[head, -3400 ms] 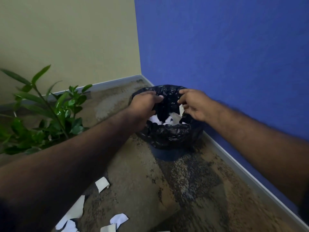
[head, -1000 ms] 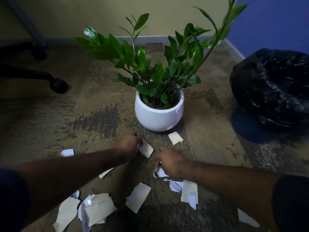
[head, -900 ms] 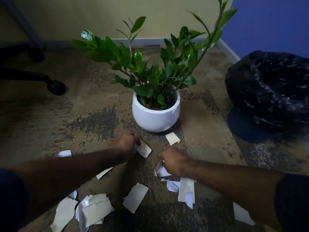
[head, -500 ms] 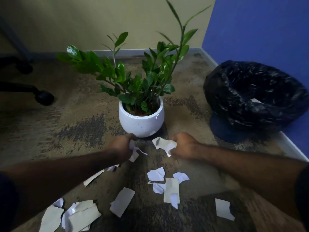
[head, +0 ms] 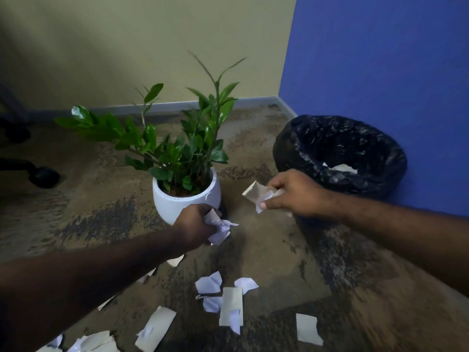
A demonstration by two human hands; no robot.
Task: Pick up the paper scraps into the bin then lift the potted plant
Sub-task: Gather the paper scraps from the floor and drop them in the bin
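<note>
Head view: paper scraps (head: 229,309) are seen scattered over the mottled carpet (head: 279,252) in the lower middle of the frame, with more at the lower left edge and 1 lone piece (head: 308,329) to the lower right. A crumpled wad of scraps (head: 219,228) is gripped in the left hand (head: 194,224), fingers curled round it, just in front of the white pot. A folded bunch of scraps (head: 258,195) is pinched between thumb and fingers of the right hand (head: 294,194), held above the floor between the pot and the bin. The bin (head: 340,156), lined with a black bag, is set against the blue wall (head: 380,59) at the right; white paper is visible inside it. The potted plant (head: 186,174) is seen upright on the carpet, left of the bin, green leaves spread above the round white pot. A dark chair caster (head: 44,176) is noted at far left, near the beige wall (head: 127,47).
</note>
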